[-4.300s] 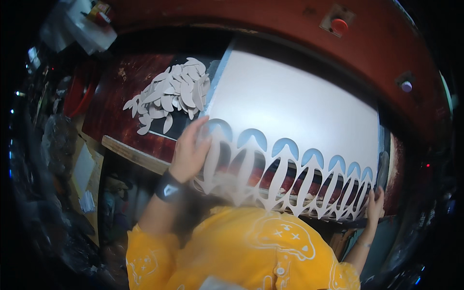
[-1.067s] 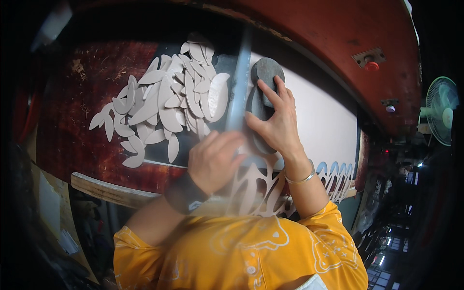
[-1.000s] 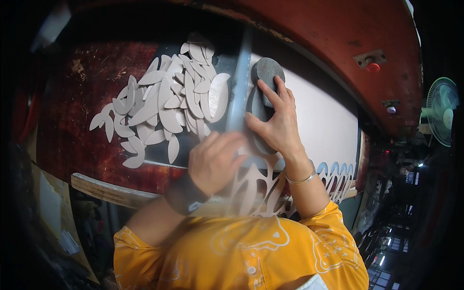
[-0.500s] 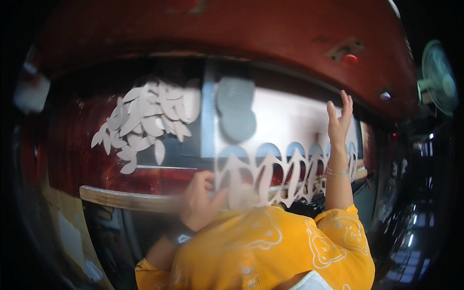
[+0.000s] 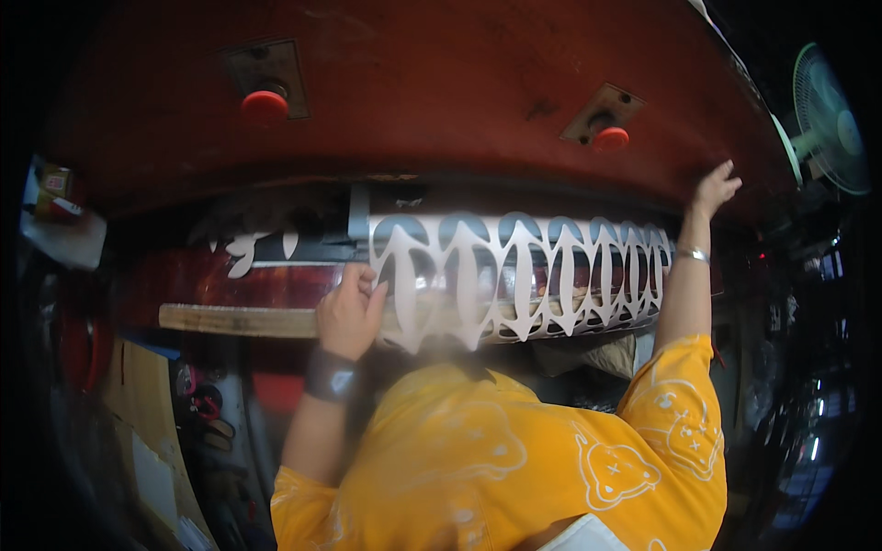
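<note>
A white sheet with a row of leaf-shaped and rounded cut-outs hangs over the table's near edge, its far part hidden beneath a large red machine body. At the sheet's left edge is my left hand, fingers curled and the thumb close to them; the grip looks closed on the edge. My right hand is raised at the far right, against the red machine front, with its fingers stretched out and nothing in them. Several white leaf-shaped pieces lie left of the sheet, mostly in shadow under the machine.
Two red push buttons, one on the left and one on the right, stick out from the machine front. A wooden strip runs along the near table edge. A green fan stands at the far right.
The view has shifted, and the gap under the red machine body looks narrower, hiding most leaf pieces. My right hand has moved right; my left hand has moved up along the sheet's edge.
</note>
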Motion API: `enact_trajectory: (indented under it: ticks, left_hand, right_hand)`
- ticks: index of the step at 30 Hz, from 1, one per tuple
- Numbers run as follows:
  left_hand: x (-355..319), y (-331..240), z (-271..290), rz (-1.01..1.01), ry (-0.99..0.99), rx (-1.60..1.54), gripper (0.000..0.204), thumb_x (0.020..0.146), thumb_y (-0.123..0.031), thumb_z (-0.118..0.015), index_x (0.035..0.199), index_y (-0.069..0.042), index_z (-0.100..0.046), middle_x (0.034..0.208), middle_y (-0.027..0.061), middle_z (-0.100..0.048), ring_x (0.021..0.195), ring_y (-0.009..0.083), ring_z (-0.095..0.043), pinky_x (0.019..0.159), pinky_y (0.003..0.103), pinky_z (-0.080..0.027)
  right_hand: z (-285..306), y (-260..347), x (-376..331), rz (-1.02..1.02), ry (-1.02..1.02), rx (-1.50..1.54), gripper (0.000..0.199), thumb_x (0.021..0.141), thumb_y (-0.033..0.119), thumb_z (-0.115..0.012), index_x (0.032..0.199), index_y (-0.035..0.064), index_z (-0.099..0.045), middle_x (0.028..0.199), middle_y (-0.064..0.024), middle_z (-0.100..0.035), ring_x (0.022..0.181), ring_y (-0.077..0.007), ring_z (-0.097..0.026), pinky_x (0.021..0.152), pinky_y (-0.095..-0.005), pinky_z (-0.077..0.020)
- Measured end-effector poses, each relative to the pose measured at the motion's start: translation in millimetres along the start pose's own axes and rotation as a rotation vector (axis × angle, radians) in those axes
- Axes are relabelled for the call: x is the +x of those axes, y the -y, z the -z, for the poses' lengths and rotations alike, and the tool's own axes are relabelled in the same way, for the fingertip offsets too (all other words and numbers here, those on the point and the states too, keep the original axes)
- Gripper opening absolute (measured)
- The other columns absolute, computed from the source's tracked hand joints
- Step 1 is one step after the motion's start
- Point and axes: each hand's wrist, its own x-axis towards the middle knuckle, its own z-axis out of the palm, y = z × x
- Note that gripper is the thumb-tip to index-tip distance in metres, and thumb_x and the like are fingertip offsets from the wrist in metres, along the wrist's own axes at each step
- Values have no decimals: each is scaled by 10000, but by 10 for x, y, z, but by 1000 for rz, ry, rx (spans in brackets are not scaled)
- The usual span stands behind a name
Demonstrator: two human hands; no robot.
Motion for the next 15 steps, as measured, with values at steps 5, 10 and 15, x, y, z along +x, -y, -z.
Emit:
enact_trajectory:
  ticks: [5,10,15]
  left_hand:
    - [-2,-13,-13,2,-21,65,221,829,-235,-624,964,-105,-507,713,98,-620,686,341,-616,610,447,-462]
    - [18,-34,-35,27,-37,88,222,829,-231,-618,971,-105,-504,696,95,-611,684,353,-608,616,456,-455]
    - [16,-29,-47,-3,-67,109,232,828,-212,-621,987,-96,-498,673,89,-597,664,336,-602,598,439,-449]
  right_hand:
    - [743,-58,-824,-31,171,337,691,978,375,-431,1424,-67,-143,1418,-206,-294,1275,-244,-345,1063,-322,-261]
    - [1320,262,-2159,32,1313,26,272,814,179,-648,1050,45,-637,1131,-146,-550,1051,-274,-526,934,-351,-395]
    - [1575,632,-2585,680,1277,-275,443,703,261,-745,1077,54,-630,1119,-145,-521,1020,-324,-504,928,-435,-333]
